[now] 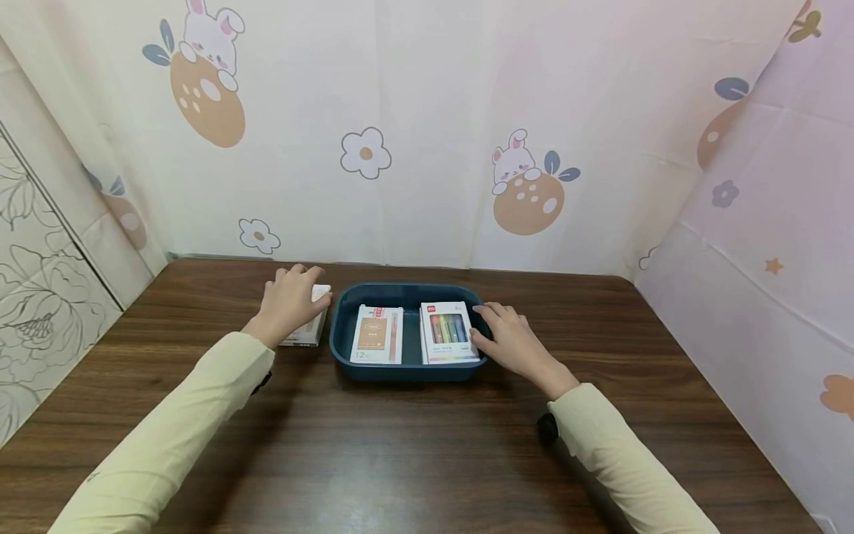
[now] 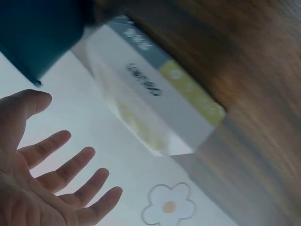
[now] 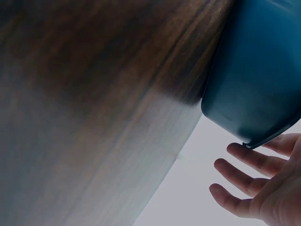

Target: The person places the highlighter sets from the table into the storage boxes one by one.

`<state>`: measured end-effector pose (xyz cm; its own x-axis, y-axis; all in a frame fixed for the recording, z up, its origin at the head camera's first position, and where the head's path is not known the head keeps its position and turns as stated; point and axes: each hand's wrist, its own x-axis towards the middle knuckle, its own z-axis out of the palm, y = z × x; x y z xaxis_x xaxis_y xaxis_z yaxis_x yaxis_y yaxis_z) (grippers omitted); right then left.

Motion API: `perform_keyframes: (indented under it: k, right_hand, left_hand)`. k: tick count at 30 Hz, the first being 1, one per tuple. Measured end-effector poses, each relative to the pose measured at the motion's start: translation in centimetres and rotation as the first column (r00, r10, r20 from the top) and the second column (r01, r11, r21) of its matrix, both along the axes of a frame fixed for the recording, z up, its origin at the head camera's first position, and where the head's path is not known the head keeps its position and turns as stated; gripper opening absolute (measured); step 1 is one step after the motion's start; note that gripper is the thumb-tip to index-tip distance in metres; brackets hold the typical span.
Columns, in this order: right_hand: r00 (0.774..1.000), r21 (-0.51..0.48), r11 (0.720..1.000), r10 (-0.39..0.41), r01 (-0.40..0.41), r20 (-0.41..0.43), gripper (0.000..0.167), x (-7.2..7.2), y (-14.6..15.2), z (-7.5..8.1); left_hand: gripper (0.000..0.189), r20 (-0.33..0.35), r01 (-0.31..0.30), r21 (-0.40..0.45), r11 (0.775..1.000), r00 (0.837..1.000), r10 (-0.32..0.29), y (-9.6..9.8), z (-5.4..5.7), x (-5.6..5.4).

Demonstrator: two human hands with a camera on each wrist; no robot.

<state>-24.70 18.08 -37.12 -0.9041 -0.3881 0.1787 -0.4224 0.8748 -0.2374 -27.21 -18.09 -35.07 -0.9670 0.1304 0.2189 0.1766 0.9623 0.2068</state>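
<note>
My left hand (image 1: 288, 302) hovers over a small white box (image 1: 307, 334) left of the blue basin (image 1: 408, 373). Its fingers are spread, with a gap between them and the box in the left wrist view. That box has a grey and yellow band (image 2: 190, 89) along one side. Two flat boxes lie in the basin: a white one with a brown panel (image 1: 372, 337) on the left and a white box picturing coloured sticks (image 1: 448, 334) on the right. At the basin's right rim, my right hand (image 1: 514, 341) rests with loosely extended fingers; one fingertip meets the rim (image 3: 251, 145).
The dark wooden table (image 1: 373, 452) runs back to a pale curtain (image 1: 427, 193) printed with rabbits and flowers. More of this cloth (image 1: 767, 297) hangs along the right side. At the left stands a white panel with line-drawn flowers (image 1: 40, 289).
</note>
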Motion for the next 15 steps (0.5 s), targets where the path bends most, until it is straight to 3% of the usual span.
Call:
perform_keyframes:
  k: [7,15]
  right_hand:
    - [1.000,-0.001,1.000,0.005,-0.005,-0.009,0.051,0.0,0.0,-0.1]
    - [1.000,-0.005,1.000,0.004,-0.004,-0.010,0.050,0.1,0.0,0.0]
  left_hand:
    - [0.056,0.083,-0.018,-0.024,1.000,0.996,0.020,-0.8,-1.2,-0.2]
    - [0.058,0.125,-0.041,-0.017,0.999,0.991,0.043,-1.2,-2.4,-0.8]
